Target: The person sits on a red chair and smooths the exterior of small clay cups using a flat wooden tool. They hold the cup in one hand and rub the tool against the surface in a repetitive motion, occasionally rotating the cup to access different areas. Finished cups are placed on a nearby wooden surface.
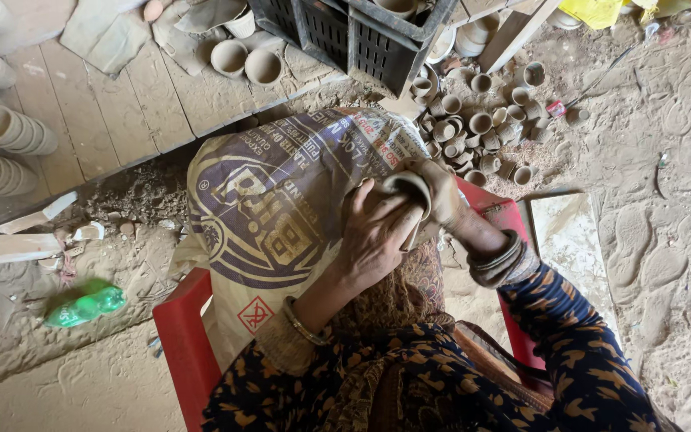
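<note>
Both hands meet on one small clay cup (409, 190): the left hand (377, 232) has its grip clamped around the cup's near side, the right hand (441, 192) closed on its far rim, above a printed sack (273, 200).

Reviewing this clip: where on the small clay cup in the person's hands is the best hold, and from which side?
Probably the side wall of the clay cup, just below the rim. It lies tilted between the left hand and right hand over the printed sack, so a grip wrapping from the sides, leaving the thin rim alone, looks safest.
</note>
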